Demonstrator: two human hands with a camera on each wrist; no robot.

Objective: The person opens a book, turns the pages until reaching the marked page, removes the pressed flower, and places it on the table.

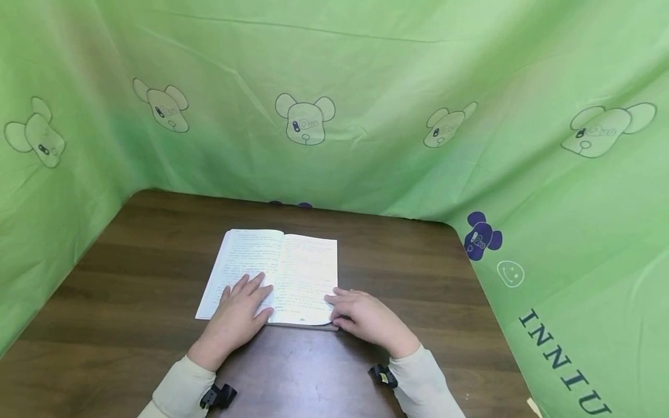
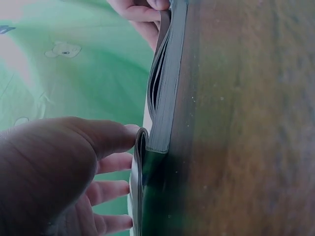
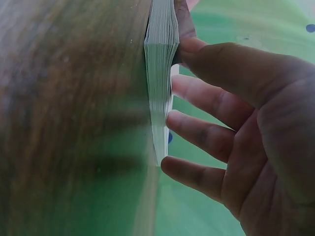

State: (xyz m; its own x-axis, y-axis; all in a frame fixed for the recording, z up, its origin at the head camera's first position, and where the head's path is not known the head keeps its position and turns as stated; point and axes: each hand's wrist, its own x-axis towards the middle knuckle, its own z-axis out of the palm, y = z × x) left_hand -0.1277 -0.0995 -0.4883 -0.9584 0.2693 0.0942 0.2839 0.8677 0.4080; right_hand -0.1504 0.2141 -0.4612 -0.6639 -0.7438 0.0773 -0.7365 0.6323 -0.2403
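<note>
Left hand spread on book, right hand pinching pages — left wrist view shows them bowed, head barely.

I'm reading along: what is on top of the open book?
The left hand rests on the open book at lower left; the right hand touches its right edge. Any print beneath is hidden.

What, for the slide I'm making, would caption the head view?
The left hand and right hand touch an open book on a brown table.
</note>
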